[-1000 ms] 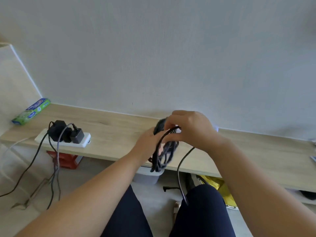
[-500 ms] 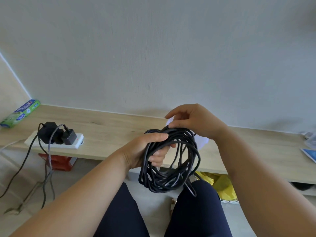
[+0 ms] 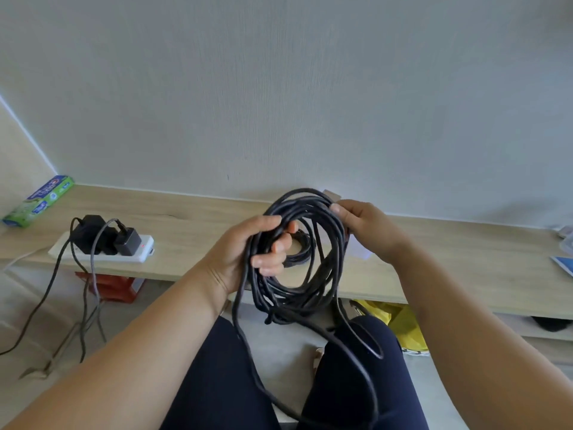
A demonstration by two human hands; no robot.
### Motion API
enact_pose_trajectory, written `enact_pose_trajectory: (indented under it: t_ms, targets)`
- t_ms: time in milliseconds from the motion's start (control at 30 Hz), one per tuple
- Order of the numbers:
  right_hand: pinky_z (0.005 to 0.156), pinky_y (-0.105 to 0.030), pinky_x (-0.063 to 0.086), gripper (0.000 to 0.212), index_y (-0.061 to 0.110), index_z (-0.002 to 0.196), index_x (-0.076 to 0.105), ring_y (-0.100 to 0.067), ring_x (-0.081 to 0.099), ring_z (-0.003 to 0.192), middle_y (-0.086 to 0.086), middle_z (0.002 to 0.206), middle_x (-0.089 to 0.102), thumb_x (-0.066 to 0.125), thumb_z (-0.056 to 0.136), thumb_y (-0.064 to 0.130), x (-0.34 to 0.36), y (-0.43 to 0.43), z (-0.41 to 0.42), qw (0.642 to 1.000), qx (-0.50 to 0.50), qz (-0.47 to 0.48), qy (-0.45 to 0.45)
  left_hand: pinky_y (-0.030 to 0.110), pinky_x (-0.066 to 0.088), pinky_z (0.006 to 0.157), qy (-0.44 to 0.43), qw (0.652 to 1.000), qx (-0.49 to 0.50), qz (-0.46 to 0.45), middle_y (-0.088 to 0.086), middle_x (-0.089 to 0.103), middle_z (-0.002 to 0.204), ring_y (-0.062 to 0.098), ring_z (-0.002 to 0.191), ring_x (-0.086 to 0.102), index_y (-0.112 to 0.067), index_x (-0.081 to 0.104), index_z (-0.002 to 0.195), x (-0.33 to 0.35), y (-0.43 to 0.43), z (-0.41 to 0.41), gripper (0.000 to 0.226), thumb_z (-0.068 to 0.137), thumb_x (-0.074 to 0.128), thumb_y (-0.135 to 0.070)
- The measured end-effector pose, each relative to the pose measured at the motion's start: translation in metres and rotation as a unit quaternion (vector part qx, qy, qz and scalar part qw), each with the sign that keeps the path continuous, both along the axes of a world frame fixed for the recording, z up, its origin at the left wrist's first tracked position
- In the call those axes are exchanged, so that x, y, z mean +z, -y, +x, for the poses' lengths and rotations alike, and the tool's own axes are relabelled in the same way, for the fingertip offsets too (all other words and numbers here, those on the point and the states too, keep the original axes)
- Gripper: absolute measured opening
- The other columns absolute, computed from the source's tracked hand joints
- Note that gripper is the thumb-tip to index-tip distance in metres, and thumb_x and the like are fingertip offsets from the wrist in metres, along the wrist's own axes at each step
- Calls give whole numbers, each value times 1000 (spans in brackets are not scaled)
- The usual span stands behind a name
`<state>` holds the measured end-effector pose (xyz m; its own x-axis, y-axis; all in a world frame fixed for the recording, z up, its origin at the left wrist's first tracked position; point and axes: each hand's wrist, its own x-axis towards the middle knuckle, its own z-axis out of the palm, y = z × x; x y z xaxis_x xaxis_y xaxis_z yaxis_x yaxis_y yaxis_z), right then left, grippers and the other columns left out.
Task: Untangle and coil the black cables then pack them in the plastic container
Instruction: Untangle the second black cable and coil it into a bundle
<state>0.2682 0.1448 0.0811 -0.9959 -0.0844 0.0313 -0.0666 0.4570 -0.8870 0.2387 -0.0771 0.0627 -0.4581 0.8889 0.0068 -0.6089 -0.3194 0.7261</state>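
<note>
One coil of black cable (image 3: pixel 291 301) hangs upright between two hands, over the front edge of the tabletop (image 3: pixel 192 225). The left hand (image 3: pixel 245 256) has its fingers curled round the coil's left side, gripping it. The right hand (image 3: pixel 369 231) pinches the upper right strands. Loose lengths trail over the lap. One power strip (image 3: pixel 136 259) carries two black plugs (image 3: pixel 127 242), and one green box (image 3: pixel 38 201) lies far left.

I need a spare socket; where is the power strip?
Head view: the power strip lies on the left part of the wooden shelf, left of the left hand, with two black adapters plugged in.
</note>
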Motion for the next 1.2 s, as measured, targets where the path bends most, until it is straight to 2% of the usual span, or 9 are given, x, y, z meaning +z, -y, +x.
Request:
enact_pose_trajectory:
  t_ms: [133, 200, 300, 400, 667, 800, 933, 1067, 1200]
  targets:
    - [103, -28, 40, 53, 29, 129, 49, 2, 49, 115, 15, 125, 53, 39, 89, 62, -27, 8, 8, 981, -75, -178, 13, 16, 37, 34, 54, 995, 81, -10, -5, 46, 47, 3, 29, 39, -6, 60, 81, 15, -2, -1, 21, 74, 70, -24]
    - [103, -27, 40, 51, 24, 129, 49, 2, 47, 119, 16, 126, 50, 46, 88, 56, -32, 13, 11, 969, -135, -207, -28, 14, 31, 32, 78, 979, 176, -58, -9, 38, 42, 2, 28, 33, -10, 51, 76, 24, -6, -7, 17, 86, 51, -24]
    - [91, -39, 52, 31, 25, 118, 53, -15, 60, 109, 10, 120, 56, 43, 97, 46, -37, 17, 14, 977, -118, -169, 59, 14, 27, 33, 97, 949, 277, -117, -10, 31, 41, 2, 30, 28, -14, 46, 71, 29, -13, -21, 26, 94, 38, -24]
    - [93, -40, 51, 40, 24, 126, 51, -14, 60, 108, 9, 124, 56, 43, 94, 48, -49, 21, 18, 981, -42, -92, 168, 14, 25, 35, 109, 932, 317, -137, -10, 30, 40, 3, 31, 26, -15, 44, 69, 27, -17, -29, 26, 93, 38, -23]
    - [112, -36, 27, 93, 21, 145, 32, -10, 31, 137, 6, 149, 36, 65, 68, 62, -80, 20, 8, 992, -5, -55, 117, 14, 25, 36, 91, 947, 291, -104, -11, 29, 41, 3, 31, 26, -16, 45, 72, 29, -17, -27, 24, 93, 37, -23]
    - [99, -27, 33, 89, 22, 144, 35, -11, 45, 124, 1, 138, 49, 69, 68, 54, -90, 32, 6, 966, 52, -102, 232, 14, 27, 34, 90, 952, 281, -79, -11, 29, 40, 3, 29, 27, -16, 45, 73, 39, -16, -28, 23, 93, 37, -25]
    - [84, -25, 42, 38, 21, 119, 57, -6, 61, 88, 3, 94, 68, 70, 83, 27, -103, 34, 14, 936, 98, 21, 338, 15, 27, 34, 101, 938, 325, -61, -11, 31, 40, 3, 31, 28, -16, 47, 71, 42, -13, -33, 25, 92, 40, -25]
    - [81, -41, 54, 6, 13, 89, 56, -15, 65, 67, -3, 68, 56, 60, 90, 9, -111, 5, 31, 885, 26, -209, 416, 16, 25, 37, 93, 889, 443, -66, -10, 31, 41, 5, 34, 27, -17, 44, 67, 35, 4, -53, 27, 93, 41, -23]
    - [66, -38, 57, 20, 14, 113, 58, -12, 45, 53, 1, 62, 35, 49, 96, 8, -83, -2, 35, 899, -52, -304, 311, 19, 25, 42, 128, 820, 550, -91, -7, 35, 45, 9, 37, 29, -17, 40, 62, 18, 18, -67, 28, 90, 45, -17]
